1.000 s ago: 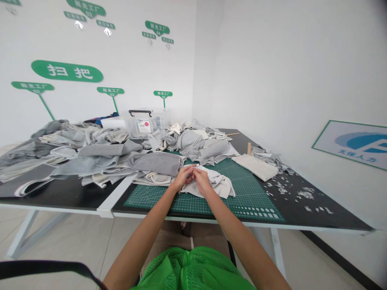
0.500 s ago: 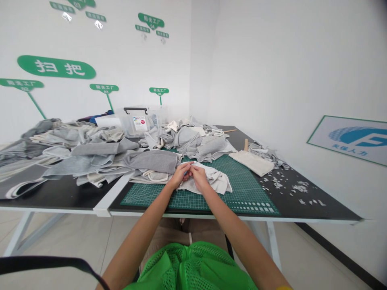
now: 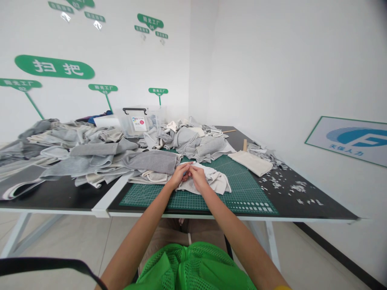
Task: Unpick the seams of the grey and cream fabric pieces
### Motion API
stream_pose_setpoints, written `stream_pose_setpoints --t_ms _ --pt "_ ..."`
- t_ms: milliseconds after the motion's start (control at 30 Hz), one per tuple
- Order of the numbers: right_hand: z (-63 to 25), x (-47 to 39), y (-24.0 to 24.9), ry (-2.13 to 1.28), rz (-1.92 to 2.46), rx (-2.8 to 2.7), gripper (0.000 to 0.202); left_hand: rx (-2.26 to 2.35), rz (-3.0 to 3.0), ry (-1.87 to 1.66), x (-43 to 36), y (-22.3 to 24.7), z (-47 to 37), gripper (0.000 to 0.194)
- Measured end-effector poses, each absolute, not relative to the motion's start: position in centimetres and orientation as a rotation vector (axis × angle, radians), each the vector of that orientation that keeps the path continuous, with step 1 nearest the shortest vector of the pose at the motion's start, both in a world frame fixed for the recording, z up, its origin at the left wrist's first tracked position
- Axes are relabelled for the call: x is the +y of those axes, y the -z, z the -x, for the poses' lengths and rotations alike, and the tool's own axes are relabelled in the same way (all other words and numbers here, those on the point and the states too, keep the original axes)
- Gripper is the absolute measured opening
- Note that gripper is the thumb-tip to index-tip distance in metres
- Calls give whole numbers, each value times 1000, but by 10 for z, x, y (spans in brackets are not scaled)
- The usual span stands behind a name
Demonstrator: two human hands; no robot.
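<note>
My left hand (image 3: pixel 179 176) and my right hand (image 3: pixel 197 176) meet at the fingertips over a crumpled whitish cloth (image 3: pixel 218 181) on the green cutting mat (image 3: pixel 242 185). The fingers of both hands are bent and pressed together around something too small to make out; a bit of blue shows between them. Beside my left hand lies a folded grey cloth (image 3: pixel 154 160), on top of lighter cloths. Behind the hands, a heap of grey and cream cloths (image 3: pixel 186 139) covers the mat's far edge.
A large pile of grey cloths (image 3: pixel 87 155) spreads over the left. Behind stands a clear plastic box (image 3: pixel 126 123). At the right are a folded cream cloth (image 3: pixel 251 162), a wooden stick (image 3: pixel 245 145) and small scraps (image 3: pixel 298 187).
The whole view has shifted very slightly. Both hands keep nearly the same place and pose over the whitish cloth.
</note>
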State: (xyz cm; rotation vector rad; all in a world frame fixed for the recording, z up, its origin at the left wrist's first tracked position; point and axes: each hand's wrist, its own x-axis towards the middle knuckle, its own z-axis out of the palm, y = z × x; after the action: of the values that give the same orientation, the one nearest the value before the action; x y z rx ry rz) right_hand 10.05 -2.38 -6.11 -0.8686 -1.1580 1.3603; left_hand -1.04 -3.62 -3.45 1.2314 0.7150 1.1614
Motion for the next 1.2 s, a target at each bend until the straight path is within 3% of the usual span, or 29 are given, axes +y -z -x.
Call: stream_pose_setpoints --t_ms 700,967,1200 --pt "-101 -22 66 -1331 864 -1170 31 709 -1241 -1174 -37 34 10 63" --pt "-101 -23 64 -1325 860 -1173 31 715 -1240 -1148 -35 36 11 28" --pt "-101 -26 59 -1334 866 -1165 31 743 -1216 -1137 -39 30 10 23"
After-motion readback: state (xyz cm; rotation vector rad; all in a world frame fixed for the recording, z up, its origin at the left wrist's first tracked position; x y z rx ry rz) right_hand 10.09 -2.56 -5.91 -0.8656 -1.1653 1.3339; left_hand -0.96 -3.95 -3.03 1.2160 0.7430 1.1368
